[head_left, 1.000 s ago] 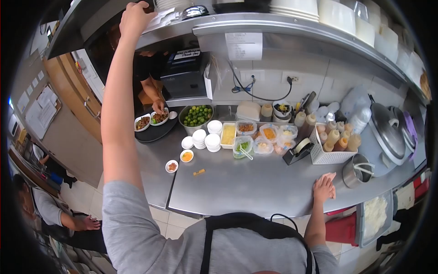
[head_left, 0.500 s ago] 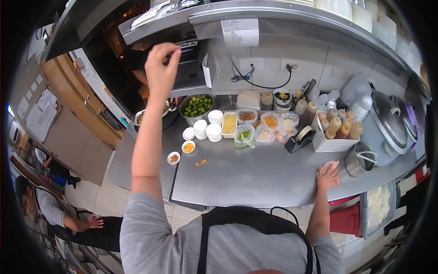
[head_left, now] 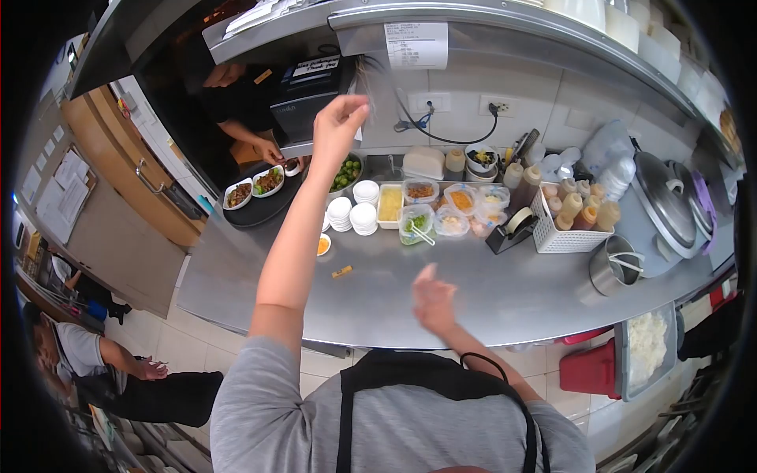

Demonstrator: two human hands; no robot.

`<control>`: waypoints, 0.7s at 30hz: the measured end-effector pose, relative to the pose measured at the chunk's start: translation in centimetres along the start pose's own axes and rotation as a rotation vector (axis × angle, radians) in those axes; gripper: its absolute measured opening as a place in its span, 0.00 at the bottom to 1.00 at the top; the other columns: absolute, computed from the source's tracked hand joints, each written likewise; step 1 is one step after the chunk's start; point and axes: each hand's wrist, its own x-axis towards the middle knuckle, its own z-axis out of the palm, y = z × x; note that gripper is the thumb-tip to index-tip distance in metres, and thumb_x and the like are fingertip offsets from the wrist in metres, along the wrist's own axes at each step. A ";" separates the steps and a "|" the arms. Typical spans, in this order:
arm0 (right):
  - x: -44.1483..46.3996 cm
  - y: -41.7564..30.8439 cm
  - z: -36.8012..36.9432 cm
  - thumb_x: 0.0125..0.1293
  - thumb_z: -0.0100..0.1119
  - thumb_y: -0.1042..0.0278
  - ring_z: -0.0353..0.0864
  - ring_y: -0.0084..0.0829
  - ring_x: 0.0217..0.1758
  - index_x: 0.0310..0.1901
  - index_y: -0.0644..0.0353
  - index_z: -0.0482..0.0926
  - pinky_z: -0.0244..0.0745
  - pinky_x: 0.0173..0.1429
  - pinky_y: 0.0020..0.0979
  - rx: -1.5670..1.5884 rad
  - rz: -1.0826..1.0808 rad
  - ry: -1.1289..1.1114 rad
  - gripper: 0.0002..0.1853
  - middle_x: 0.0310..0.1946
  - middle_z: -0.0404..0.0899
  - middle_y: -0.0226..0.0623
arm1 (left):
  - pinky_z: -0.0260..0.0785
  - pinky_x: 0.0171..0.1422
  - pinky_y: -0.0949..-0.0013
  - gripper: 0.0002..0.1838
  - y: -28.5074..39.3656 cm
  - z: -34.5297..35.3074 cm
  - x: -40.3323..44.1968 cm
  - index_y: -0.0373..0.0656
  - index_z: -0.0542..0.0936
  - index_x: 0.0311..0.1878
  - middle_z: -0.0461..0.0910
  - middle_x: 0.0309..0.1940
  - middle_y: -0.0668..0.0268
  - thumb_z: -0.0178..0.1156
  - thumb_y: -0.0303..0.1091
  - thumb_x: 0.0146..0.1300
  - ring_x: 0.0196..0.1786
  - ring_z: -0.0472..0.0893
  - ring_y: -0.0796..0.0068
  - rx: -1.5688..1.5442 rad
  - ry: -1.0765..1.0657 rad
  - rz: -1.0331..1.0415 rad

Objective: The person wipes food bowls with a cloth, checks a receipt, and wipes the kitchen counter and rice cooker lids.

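My left hand (head_left: pixel 341 132) is raised above the counter, in front of the black printer (head_left: pixel 306 106). Its thumb and fingers are pressed together, and whatever may be between them is too small to make out. Below it, my forearm partly hides the bowl of green limes (head_left: pixel 347 171). My right hand (head_left: pixel 434 299) hovers over the steel counter (head_left: pixel 378 303), smeared by motion, so its fingers are unclear. Nearest to the right hand are a small yellow item (head_left: pixel 342 271) and a tub of chopped greens (head_left: pixel 415 224).
White lids (head_left: pixel 364 219), a tray of yellow food (head_left: pixel 390 203), a tape dispenser (head_left: pixel 511 230), a sauce bottle basket (head_left: pixel 564 235) and a metal pot (head_left: pixel 613 266) line the counter. A co-worker's hands (head_left: pixel 268 150) are by a black tray (head_left: pixel 256 211). Another person (head_left: pixel 87 347) stands at left.
My left hand has come down from the overhead shelf and moved right, its fingers now together. My right hand has left its resting place on the counter and moved left.
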 end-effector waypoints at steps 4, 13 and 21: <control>-0.5 -3.4 1.1 0.57 0.49 0.55 0.66 0.47 0.48 0.59 0.59 0.64 0.59 0.48 0.57 0.291 -0.352 -0.025 0.29 0.57 0.61 0.50 | 0.68 0.49 0.75 0.11 0.7 2.2 2.3 0.37 0.78 0.42 0.80 0.40 0.64 0.61 0.28 0.55 0.43 0.78 0.77 -0.182 -0.006 0.102; -4.7 10.4 -7.7 0.52 0.50 0.63 0.69 0.43 0.45 0.55 0.57 0.66 0.62 0.42 0.44 -0.406 0.295 0.074 0.25 0.52 0.68 0.47 | 0.67 0.45 0.79 0.12 5.9 5.7 6.0 0.36 0.80 0.43 0.81 0.36 0.64 0.61 0.26 0.54 0.39 0.77 0.81 -0.444 0.121 0.161; -17.9 25.7 -12.8 0.59 0.40 0.33 0.45 0.56 0.70 0.68 0.56 0.48 0.43 0.67 0.55 -0.611 1.268 -0.190 0.43 0.70 0.42 0.45 | 0.69 0.40 0.79 0.12 3.7 3.9 5.7 0.33 0.80 0.42 0.81 0.34 0.61 0.60 0.19 0.52 0.34 0.78 0.80 -0.402 0.440 0.210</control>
